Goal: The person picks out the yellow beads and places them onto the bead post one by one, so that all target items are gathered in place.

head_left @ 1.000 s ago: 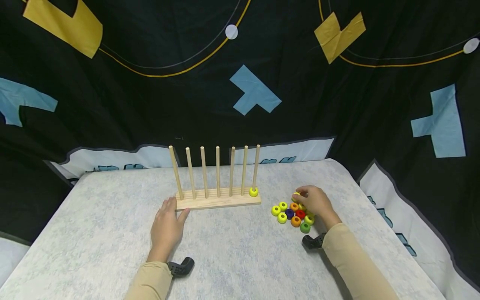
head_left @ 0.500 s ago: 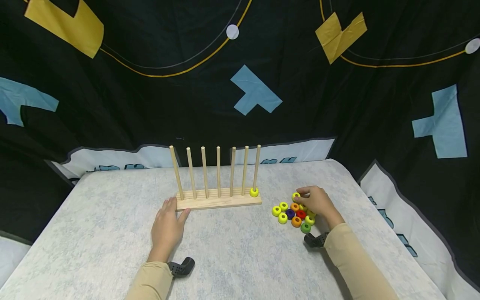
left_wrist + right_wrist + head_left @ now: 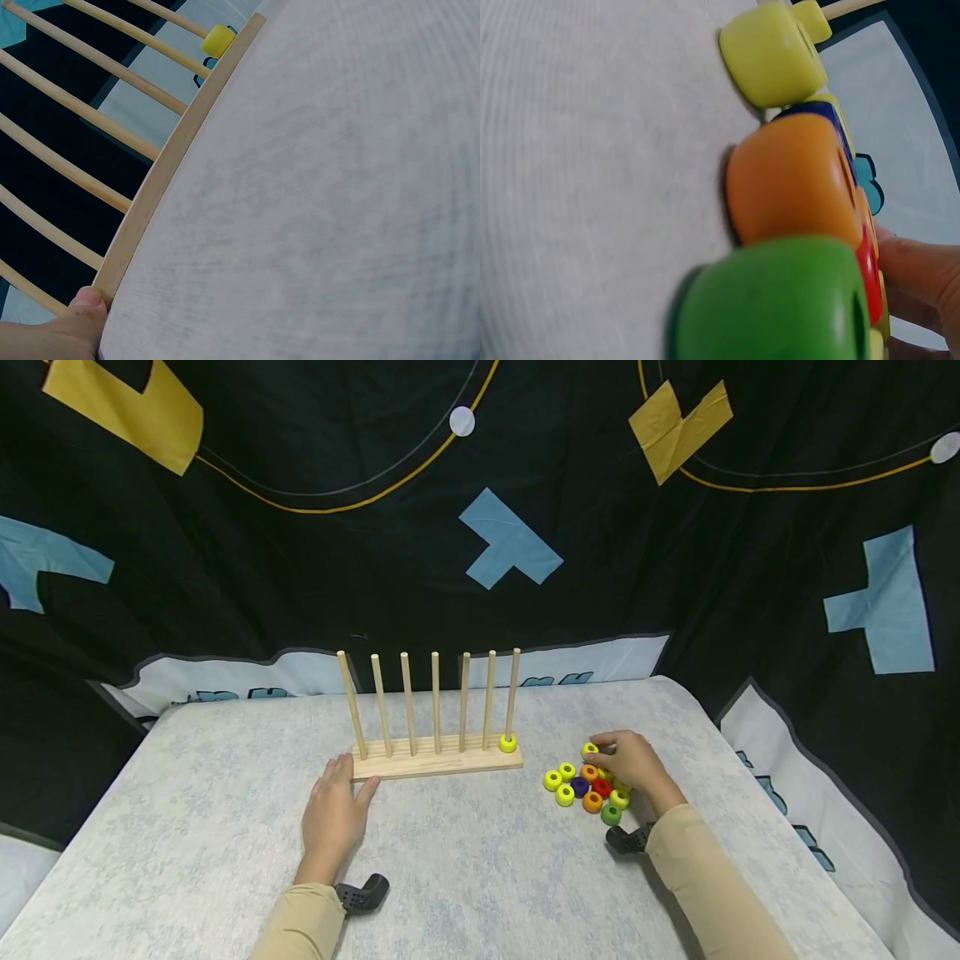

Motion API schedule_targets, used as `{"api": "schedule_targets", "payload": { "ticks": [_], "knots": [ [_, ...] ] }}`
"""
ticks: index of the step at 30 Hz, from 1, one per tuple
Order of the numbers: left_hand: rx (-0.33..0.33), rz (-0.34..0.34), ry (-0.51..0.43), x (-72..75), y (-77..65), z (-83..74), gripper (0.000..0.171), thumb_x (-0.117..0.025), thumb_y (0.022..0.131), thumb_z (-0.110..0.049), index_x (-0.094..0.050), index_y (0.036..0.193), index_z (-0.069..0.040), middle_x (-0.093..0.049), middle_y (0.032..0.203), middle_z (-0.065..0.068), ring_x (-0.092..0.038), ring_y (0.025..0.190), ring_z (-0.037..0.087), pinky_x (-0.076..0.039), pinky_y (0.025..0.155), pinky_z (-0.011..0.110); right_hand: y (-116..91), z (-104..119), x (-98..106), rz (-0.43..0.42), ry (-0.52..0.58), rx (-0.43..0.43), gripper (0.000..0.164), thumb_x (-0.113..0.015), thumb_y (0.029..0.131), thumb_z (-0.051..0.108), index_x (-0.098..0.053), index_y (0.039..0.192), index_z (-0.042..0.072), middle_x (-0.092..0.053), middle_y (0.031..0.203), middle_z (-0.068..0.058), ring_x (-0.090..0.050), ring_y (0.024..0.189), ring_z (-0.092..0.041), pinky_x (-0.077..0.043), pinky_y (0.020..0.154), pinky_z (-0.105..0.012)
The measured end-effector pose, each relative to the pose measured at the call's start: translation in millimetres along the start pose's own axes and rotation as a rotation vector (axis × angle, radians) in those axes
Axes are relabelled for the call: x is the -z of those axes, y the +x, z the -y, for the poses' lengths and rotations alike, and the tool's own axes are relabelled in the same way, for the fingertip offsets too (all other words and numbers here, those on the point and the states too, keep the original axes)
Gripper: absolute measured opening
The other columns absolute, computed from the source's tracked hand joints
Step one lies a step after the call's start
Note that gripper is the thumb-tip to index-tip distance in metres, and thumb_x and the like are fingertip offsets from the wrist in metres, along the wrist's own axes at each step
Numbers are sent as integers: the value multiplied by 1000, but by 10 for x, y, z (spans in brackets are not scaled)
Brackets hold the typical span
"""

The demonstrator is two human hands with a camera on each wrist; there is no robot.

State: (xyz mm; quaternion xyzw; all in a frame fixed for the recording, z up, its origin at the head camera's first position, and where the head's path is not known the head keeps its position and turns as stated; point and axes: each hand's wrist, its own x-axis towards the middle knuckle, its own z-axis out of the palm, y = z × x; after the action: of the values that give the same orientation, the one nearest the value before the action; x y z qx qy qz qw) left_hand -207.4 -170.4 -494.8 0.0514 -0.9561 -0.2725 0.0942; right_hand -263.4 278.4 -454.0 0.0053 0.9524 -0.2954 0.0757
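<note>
A wooden peg rack (image 3: 437, 760) with several upright pegs stands near the far edge of the table. One yellow bead (image 3: 507, 743) sits at the foot of its rightmost peg. My left hand (image 3: 332, 814) holds the rack's left end, thumb (image 3: 88, 297) at the corner of the base; its other fingertips are partly hidden. To the right, my right hand (image 3: 630, 764) pinches another yellow bead (image 3: 590, 750) between thumb and fingers, at the far side of a loose bead cluster. In the right wrist view a green bead (image 3: 772, 307) and an orange bead (image 3: 791, 180) partly block that hand.
The cluster holds several yellow beads, a purple bead (image 3: 580, 787), a red bead (image 3: 602, 788), plus orange and green ones, close together. They lie on a pale mottled table (image 3: 465, 877). A dark curtain (image 3: 337, 577) with coloured patches hangs behind the table.
The pinched yellow bead has come more into view and shifted slightly left at the cluster's far side. The left hand and the rack stay in place.
</note>
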Motion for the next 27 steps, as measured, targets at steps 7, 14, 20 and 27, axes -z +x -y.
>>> {"api": "schedule_targets", "payload": {
  "ticks": [7, 14, 20, 27],
  "knots": [
    [2, 3, 1, 1, -7, -6, 72, -56, 101, -39, -31, 152, 4, -31, 158, 26, -25, 149, 44, -21, 122, 58, 12, 102, 12, -39, -3, 26, 45, -64, 98, 33, -61, 136, 10, -62, 134, -14, -62, 111, -29, -55, 94, -47],
    [-1, -7, 3, -7, -9, -9, 72, -57, 100, -39, -31, 152, 4, -31, 158, 27, -25, 149, 44, -21, 122, 58, -4, 382, 96, -143, -8, 149, 44, -54, 104, 33, -55, 140, 7, -59, 136, -15, -58, 118, -32, -54, 96, -49],
    [-1, -6, 6, -1, -8, -11, 72, -57, 101, -39, -31, 152, 4, -31, 158, 26, -25, 149, 44, -21, 122, 58, -24, 754, 234, -215, 21, 253, 42, -54, 104, 33, -56, 138, 9, -59, 135, -12, -58, 116, -30, -55, 95, -47],
    [-1, -6, 7, 5, -12, -14, 72, -55, 101, -39, -30, 153, 4, -30, 158, 27, -24, 150, 43, -19, 123, 56, -50, 1222, 379, -304, 58, 372, 41, -58, 101, 33, -58, 137, 12, -59, 131, -8, -58, 113, -26, -56, 92, -44]
  ]
}}
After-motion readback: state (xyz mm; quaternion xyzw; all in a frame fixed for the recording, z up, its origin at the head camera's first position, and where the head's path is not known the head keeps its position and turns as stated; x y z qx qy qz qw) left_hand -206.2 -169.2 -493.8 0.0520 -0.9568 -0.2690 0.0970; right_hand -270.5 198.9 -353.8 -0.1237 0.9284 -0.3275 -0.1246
